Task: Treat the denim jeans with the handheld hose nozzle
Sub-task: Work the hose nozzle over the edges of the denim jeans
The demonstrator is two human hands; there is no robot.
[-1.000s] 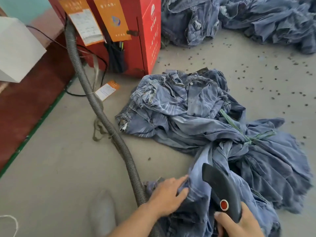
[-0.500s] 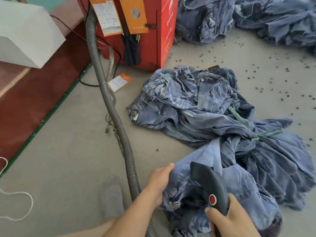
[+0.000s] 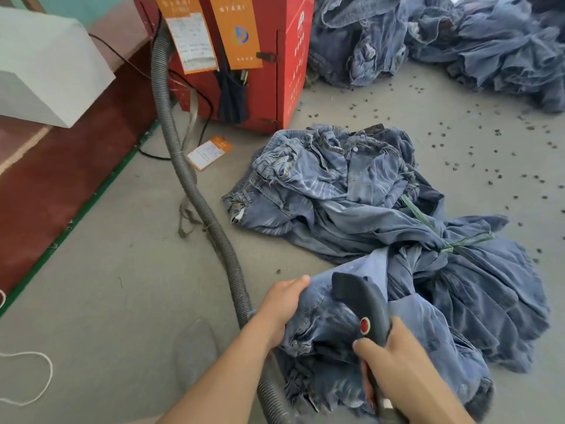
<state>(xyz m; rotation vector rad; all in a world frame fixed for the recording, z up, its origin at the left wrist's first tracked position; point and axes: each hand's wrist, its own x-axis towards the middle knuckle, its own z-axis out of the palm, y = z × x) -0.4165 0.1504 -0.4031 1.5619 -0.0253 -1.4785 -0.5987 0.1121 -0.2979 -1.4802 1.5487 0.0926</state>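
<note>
While the left hand (image 3: pixel 282 307) curls over the near edge of the jeans (image 3: pixel 342 325) and pins a fold of denim, the right hand (image 3: pixel 394 359) wraps tight round the handle of the nozzle (image 3: pixel 363 307), thumb just below the red button (image 3: pixel 365 325). Nozzle head sits right on the cloth, just beyond the right knuckles, between the two hands. That denim looks soft but thick, probably weighty in a bundle like this, floppy, no risk of breaking; it will likely bunch and drag unless held taut, so a seam or hem by the left fingers seems the best grip. Trailing behind the left wrist, the ribbed hose (image 3: pixel 195 191) looks springy and may tug back.
</note>
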